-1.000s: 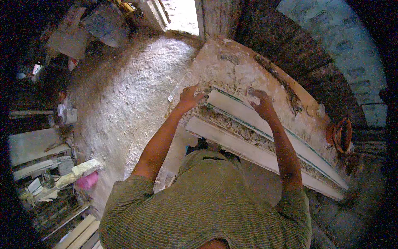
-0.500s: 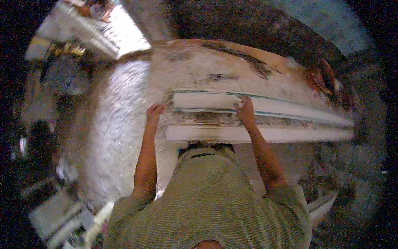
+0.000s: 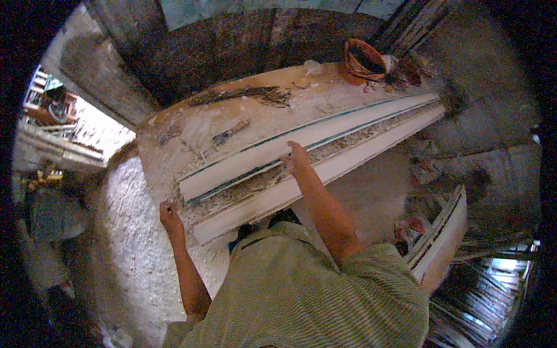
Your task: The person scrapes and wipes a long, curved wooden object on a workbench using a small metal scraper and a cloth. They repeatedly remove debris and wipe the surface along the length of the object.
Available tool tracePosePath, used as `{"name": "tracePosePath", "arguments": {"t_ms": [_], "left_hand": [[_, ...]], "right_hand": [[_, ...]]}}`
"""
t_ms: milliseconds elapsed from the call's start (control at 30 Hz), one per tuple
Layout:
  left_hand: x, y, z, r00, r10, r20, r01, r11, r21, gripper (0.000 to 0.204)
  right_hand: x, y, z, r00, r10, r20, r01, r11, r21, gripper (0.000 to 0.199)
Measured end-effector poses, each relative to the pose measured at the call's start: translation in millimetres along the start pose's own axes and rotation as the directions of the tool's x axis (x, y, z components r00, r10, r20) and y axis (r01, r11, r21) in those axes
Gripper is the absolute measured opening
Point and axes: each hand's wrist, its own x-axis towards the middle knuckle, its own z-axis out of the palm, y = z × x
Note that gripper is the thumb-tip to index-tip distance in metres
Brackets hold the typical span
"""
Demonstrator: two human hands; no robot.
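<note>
Two long white strips lie side by side on a dusty, plaster-smeared surface, slanting from near left to far right. The far strip (image 3: 243, 164) has dark green lines along both edges; the near strip (image 3: 348, 164) is plain white. Rough, crumbly residue fills the gap between them. My right hand (image 3: 297, 158) is over the far strip with its fingers apart, holding nothing I can see; whether it touches is unclear. Beside the strips' left ends is my left hand (image 3: 170, 216), its fingers curled in. Anything inside those fingers is too small to make out.
An orange-brown basket-like container (image 3: 365, 61) stands at the far edge of the smeared surface (image 3: 226, 122). Bright white powder (image 3: 125, 220) covers the left. At right leans a long pale piece (image 3: 444, 238) near stacked slats (image 3: 476, 301). A dark wall runs behind.
My view has turned, so the strips now slant up to the right. My left hand appears lower and farther left; my right hand still hovers at the far strip. The container now shows clearly.
</note>
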Motion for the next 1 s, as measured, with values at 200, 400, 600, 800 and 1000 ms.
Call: {"name": "tracePosePath", "arguments": {"t_ms": [200, 400, 600, 800, 1000], "left_hand": [[8, -32, -12, 0.978, 0.167, -0.123, -0.149, 0.978, 0.147, 0.02], [-26, -37, 39, 0.881, -0.406, -0.241, 0.28, 0.86, -0.427, 0.05], [-92, 46, 239, 0.634, -0.37, 0.68, 0.751, 0.082, -0.655, 0.048], [-72, 66, 391, 0.747, -0.467, 0.474, 0.635, 0.287, -0.718, 0.048], [-64, 48, 404, 0.625, -0.774, 0.1, 0.562, 0.358, -0.746, 0.058]], "right_hand": [[20, -1, 10, 0.975, 0.216, -0.05, -0.191, 0.934, 0.304, 0.047], [68, 13, -15, 0.877, 0.477, -0.066, -0.416, 0.819, 0.395, 0.049], [62, 27, -22, 0.881, 0.473, 0.004, -0.45, 0.836, 0.313, 0.042], [40, -16, -65, 0.553, 0.492, 0.672, -0.728, 0.677, 0.104, 0.049], [92, -135, -202, 0.51, 0.569, 0.644, -0.37, 0.822, -0.433, 0.047]]}}
